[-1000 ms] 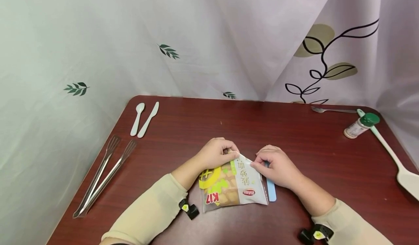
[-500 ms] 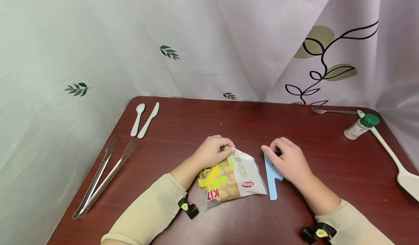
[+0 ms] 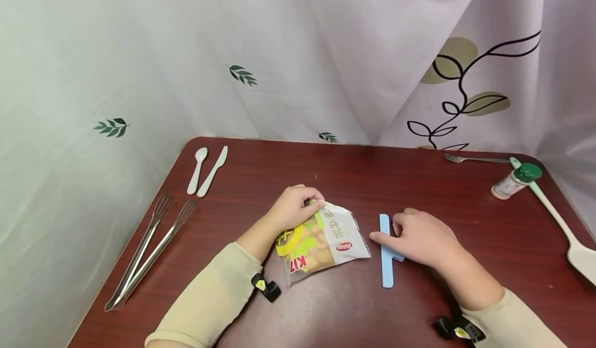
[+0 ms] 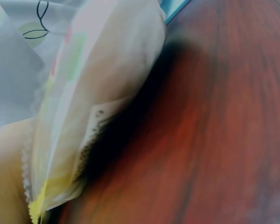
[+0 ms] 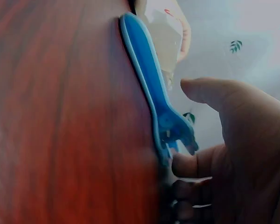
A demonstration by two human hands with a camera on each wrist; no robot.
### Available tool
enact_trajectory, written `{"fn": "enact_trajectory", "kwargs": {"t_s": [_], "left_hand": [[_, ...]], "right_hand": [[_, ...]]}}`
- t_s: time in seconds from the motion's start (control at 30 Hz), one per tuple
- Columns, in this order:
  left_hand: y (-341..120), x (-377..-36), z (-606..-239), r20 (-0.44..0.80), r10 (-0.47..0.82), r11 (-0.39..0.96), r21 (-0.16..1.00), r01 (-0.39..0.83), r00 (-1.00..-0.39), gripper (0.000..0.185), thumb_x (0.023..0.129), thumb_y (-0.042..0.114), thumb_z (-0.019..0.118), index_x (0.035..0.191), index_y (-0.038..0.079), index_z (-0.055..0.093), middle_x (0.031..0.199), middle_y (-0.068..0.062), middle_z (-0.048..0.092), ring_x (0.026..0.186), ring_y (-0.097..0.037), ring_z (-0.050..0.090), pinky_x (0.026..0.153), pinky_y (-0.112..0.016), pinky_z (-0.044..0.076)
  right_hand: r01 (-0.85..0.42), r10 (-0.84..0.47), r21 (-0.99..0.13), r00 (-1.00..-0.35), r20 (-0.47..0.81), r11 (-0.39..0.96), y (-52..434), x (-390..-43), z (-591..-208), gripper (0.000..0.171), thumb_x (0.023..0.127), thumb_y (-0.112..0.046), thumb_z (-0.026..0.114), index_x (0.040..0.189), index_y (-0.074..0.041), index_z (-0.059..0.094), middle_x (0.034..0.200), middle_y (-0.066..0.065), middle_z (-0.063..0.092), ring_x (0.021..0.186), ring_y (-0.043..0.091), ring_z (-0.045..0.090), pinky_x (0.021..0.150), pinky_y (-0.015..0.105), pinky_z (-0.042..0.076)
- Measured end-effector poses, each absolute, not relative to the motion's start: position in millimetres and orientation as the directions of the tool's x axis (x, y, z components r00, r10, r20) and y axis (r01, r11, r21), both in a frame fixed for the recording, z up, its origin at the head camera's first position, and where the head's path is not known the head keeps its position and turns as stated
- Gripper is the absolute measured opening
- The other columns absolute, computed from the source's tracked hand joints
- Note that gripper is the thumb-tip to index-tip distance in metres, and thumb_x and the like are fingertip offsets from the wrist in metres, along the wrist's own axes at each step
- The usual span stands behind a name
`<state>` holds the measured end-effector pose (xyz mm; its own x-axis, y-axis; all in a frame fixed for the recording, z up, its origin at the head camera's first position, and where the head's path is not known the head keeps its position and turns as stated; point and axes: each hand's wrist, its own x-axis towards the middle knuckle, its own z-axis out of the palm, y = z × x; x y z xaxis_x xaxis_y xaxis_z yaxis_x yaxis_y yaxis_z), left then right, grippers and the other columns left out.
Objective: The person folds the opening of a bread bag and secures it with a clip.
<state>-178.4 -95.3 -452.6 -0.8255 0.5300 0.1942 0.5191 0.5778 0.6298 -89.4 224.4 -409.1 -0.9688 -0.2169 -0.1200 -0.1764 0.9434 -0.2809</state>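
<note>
My left hand (image 3: pixel 295 209) pinches the top corner of a bread packet (image 3: pixel 321 247), printed white, yellow and green, with yellowish pieces showing through. In the left wrist view the packet (image 4: pixel 107 70) stands tilted on its edge, blurred. A light-blue bag clip (image 3: pixel 387 273) lies on the table to the packet's right. Over it reaches my right hand (image 3: pixel 426 237), thumb pointing left. In the right wrist view the thumb is apart from the clip (image 5: pixel 147 60), while the fingertips are at its lever end; whether they touch it I cannot tell.
On the left of the table (image 3: pixel 270 172) lie metal tongs (image 3: pixel 144 257), a white spoon (image 3: pixel 197 171) and a white knife (image 3: pixel 213 171). At the right are a fork (image 3: pixel 477 159), a green-capped shaker (image 3: pixel 509 185) and a white spatula (image 3: pixel 554 208). A patterned curtain (image 3: pixel 288 53) hangs behind.
My right hand has let go of the packet's edge and moved right over the bag clip. The left hand has drawn the packet left, uncovering the clip, which has turned slightly.
</note>
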Motion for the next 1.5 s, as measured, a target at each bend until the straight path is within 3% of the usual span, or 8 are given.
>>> {"fn": "enact_trajectory", "kwargs": {"t_s": [0.27, 0.57, 0.77, 0.9, 1.07, 1.3, 1.5], "left_hand": [[-93, -179, -454, 0.175, 0.532, 0.588, 0.627, 0.511, -0.828, 0.007, 0.102, 0.027, 0.074, 0.1, 0.021, 0.078, 0.088, 0.011, 0.067, 0.083, -0.011, 0.056, 0.073, -0.029, 0.049], [-94, -179, -453, 0.145, 0.508, 0.597, 0.652, 0.468, -0.849, 0.007, 0.102, 0.028, 0.074, 0.1, 0.023, 0.079, 0.085, 0.011, 0.064, 0.08, -0.012, 0.055, 0.072, -0.031, 0.048], [-94, -178, -452, 0.144, 0.512, 0.59, 0.658, 0.468, -0.847, 0.007, 0.101, 0.027, 0.074, 0.1, 0.022, 0.078, 0.085, 0.011, 0.064, 0.081, -0.012, 0.054, 0.073, -0.031, 0.047], [-93, -177, -451, 0.147, 0.519, 0.586, 0.657, 0.475, -0.842, 0.007, 0.101, 0.027, 0.074, 0.099, 0.021, 0.077, 0.084, 0.011, 0.063, 0.079, -0.012, 0.054, 0.072, -0.031, 0.047], [-90, -177, -450, 0.144, 0.521, 0.589, 0.652, 0.477, -0.841, 0.008, 0.102, 0.027, 0.073, 0.098, 0.022, 0.077, 0.084, 0.011, 0.063, 0.08, -0.012, 0.053, 0.073, -0.032, 0.047], [-86, -173, -449, 0.138, 0.529, 0.574, 0.669, 0.473, -0.837, 0.009, 0.101, 0.028, 0.072, 0.096, 0.022, 0.077, 0.082, 0.012, 0.063, 0.081, -0.012, 0.053, 0.073, -0.032, 0.047], [-84, -170, -449, 0.156, 0.538, 0.572, 0.654, 0.495, -0.828, 0.009, 0.101, 0.029, 0.072, 0.096, 0.023, 0.077, 0.079, 0.014, 0.062, 0.079, -0.011, 0.052, 0.071, -0.031, 0.046]], "right_hand": [[-0.21, -0.276, -0.318, -0.944, -0.182, 0.925, 234, -87, -404, 0.059, 0.084, -0.076, 0.073, 0.062, -0.024, 0.057, 0.078, -0.002, 0.051, 0.063, 0.014, 0.046, 0.059, 0.034, 0.04], [-0.332, -0.452, -0.518, -0.884, -0.122, 0.788, 244, -94, -406, 0.044, 0.081, -0.045, 0.09, 0.06, -0.028, 0.056, 0.076, -0.007, 0.047, 0.068, 0.007, 0.043, 0.059, 0.027, 0.039], [-0.249, -0.371, -0.61, -0.925, -0.08, 0.752, 243, -99, -409, 0.04, 0.09, -0.036, 0.086, 0.072, -0.023, 0.052, 0.067, -0.01, 0.045, 0.063, 0.007, 0.042, 0.058, 0.028, 0.035], [-0.162, -0.293, -0.676, -0.953, -0.083, 0.719, 241, -102, -413, 0.033, 0.088, -0.034, 0.089, 0.089, -0.014, 0.062, 0.071, -0.008, 0.056, 0.066, 0.01, 0.05, 0.061, 0.028, 0.041], [0.016, -0.229, -0.839, -0.959, -0.167, 0.544, 245, -108, -418, 0.045, 0.086, -0.022, 0.091, 0.115, 0.004, 0.069, 0.08, 0.006, 0.07, 0.066, 0.013, 0.059, 0.059, 0.028, 0.049], [0.124, -0.257, -0.934, -0.942, -0.217, 0.336, 250, -109, -423, 0.043, 0.088, -0.009, 0.087, 0.122, 0.012, 0.073, 0.081, 0.004, 0.076, 0.061, 0.008, 0.058, 0.053, 0.027, 0.048], [0.099, -0.317, -0.949, -0.928, -0.197, 0.299, 249, -108, -424, 0.04, 0.088, -0.004, 0.085, 0.122, 0.013, 0.073, 0.085, 0.001, 0.078, 0.068, 0.005, 0.066, 0.059, 0.025, 0.052]]}}
